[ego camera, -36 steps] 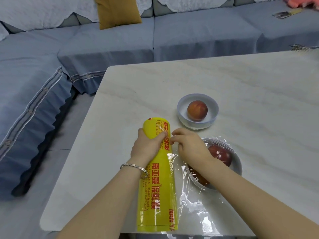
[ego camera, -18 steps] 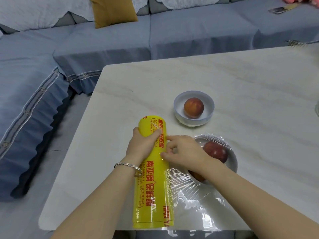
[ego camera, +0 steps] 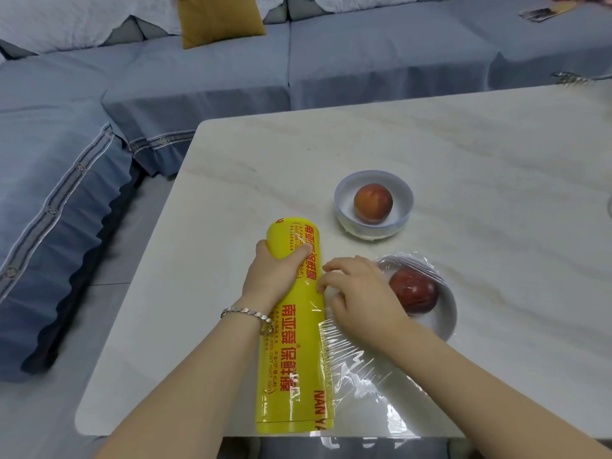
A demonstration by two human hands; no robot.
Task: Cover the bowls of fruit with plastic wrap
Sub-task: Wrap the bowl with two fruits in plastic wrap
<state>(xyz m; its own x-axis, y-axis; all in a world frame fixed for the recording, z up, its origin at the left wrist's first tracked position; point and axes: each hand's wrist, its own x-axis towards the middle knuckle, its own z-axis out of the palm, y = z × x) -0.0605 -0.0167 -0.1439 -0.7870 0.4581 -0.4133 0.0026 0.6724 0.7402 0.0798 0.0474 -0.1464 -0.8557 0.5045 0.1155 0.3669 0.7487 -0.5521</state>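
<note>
Head view: left hand point(ego camera: 272, 274) round yellow roll point(ego camera: 293, 366), right hand point(ego camera: 362, 294) on film point(ego camera: 359, 371)

A white marbled table point(ego camera: 463, 154) fills the middle and right. A blue-grey sofa point(ego camera: 364, 61) runs along its far side and turns down the left, well apart from the table there. 1 mustard cushion point(ego camera: 218, 18) leans against the backrest, between 2 white scalloped throws point(ego camera: 66, 18) draped over it. The left section's cover has a pale band with buttons point(ego camera: 79, 167) and a pleated skirt. Grey floor point(ego camera: 126, 260) shows between sofa and table. A flat printed packet point(ego camera: 546, 11) lies on the far-right seat. Something silvery point(ego camera: 569, 77) sits at the table's far right edge, too small to identify.
</note>
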